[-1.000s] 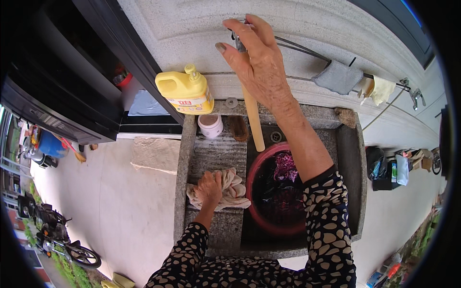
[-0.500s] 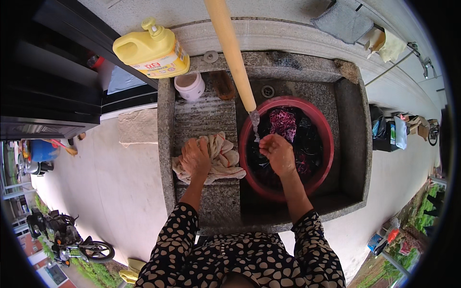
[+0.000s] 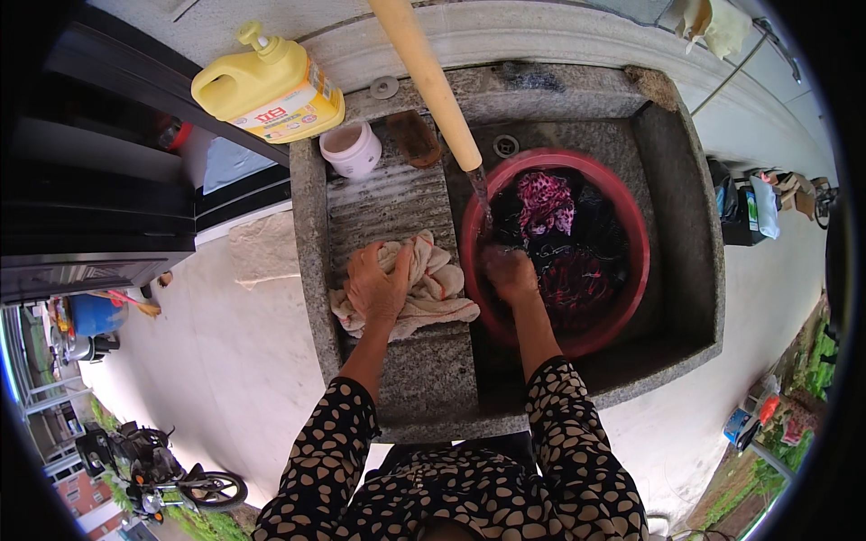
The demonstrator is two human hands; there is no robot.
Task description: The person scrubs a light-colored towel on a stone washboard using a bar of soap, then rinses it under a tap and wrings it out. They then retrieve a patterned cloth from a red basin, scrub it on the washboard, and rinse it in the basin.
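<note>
My left hand (image 3: 376,281) grips a damp cream towel (image 3: 433,279) with a reddish stripe, bunched on the ridged washboard slab (image 3: 383,203) of a stone sink. My right hand (image 3: 511,273) is over the left side of a red basin (image 3: 637,261), in the water stream; motion smears its fingers. Dark water fills the basin, with a pink-and-black patterned cloth (image 3: 547,204) and a dark reddish cloth (image 3: 575,279) soaking in it. Water runs from the end of a tan tube (image 3: 433,86) above the basin's left rim.
A yellow pump jug (image 3: 271,86) stands at the sink's back left corner. A white tub (image 3: 351,150) and a brown scrubbing brush (image 3: 413,139) sit at the back of the slab. A drain (image 3: 506,145) shows behind the basin. The stone sink wall (image 3: 704,225) bounds the right.
My right hand has moved from beneath the spout toward the basin's near left side and blurred. My left fingers have drawn in on the towel. The whole view has shifted and tilted slightly.
</note>
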